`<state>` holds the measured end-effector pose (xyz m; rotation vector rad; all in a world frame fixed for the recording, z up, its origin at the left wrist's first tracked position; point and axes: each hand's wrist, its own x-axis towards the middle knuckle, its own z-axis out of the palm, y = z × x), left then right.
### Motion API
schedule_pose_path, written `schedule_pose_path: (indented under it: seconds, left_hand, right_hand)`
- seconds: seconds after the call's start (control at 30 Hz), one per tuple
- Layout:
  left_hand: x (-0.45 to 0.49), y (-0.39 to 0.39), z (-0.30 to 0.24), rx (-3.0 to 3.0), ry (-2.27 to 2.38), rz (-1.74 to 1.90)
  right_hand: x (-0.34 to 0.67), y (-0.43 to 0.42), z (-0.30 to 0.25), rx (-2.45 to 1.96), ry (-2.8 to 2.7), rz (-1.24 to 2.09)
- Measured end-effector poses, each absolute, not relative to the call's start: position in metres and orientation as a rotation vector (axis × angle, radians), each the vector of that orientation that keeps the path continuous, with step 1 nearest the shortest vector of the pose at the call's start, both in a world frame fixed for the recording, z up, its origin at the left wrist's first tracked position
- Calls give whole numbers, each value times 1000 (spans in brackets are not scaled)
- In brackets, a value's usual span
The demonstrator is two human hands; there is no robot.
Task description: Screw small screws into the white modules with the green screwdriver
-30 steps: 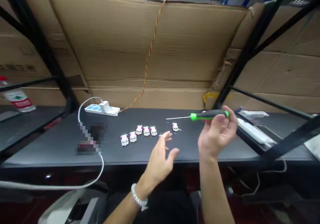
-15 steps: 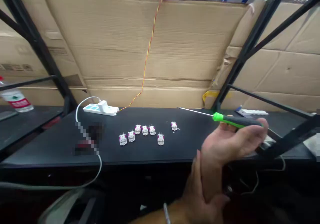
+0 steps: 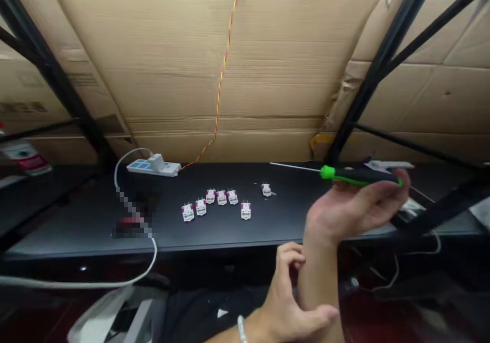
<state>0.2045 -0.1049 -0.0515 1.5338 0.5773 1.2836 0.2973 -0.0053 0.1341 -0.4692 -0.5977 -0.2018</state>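
Observation:
My right hand point(image 3: 354, 213) grips a green-and-black handled screwdriver point(image 3: 362, 176) level above the table's far right, its thin steel shaft point(image 3: 294, 167) pointing left. Below the table's front edge, my left hand point(image 3: 291, 292) hangs beside my right forearm point(image 3: 317, 287), fingers loosely curled and holding nothing. A bead bracelet point(image 3: 241, 330) circles my left wrist. Several small white connector modules with pink marks and metal pins point(image 3: 221, 197) stand in a loose group on the black table point(image 3: 214, 228), left of both hands and untouched.
A white power strip point(image 3: 151, 167) with a plugged-in adapter sits at the table's back left, its white cable point(image 3: 154, 251) running over the front edge. A pixelated patch point(image 3: 132, 215) covers part of the table. Black shelf bars and cardboard surround the table.
My left hand has dropped from above the modules to below the table edge, uncovering a module. My right hand has swung the screwdriver level, with its shaft pointing left.

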Motion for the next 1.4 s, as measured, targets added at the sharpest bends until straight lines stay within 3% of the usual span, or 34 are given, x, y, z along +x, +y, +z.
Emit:
schedule_pose_path:
  seconds: [0.17,0.27,0.47,0.67,0.9,1.4]
  left_hand:
    - [189,-99,-39,1677,580,1019]
    - [158,-78,-12,2173,390,867]
    - [84,-4,43,2371,912,865]
    - [61,36,24,2553,986,567]
    - [61,31,11,2489,996,718]
    - [55,38,-5,2450,890,838]
  right_hand:
    - [308,-11,135,-483,-567,-187]
    - [315,-10,129,-581,-612,-141]
    - [324,3,101,-763,-804,-91]
    - [317,17,69,-906,-1061,16]
    - [293,22,57,-847,-1264,159]
    - [288,19,52,-834,-1343,97]
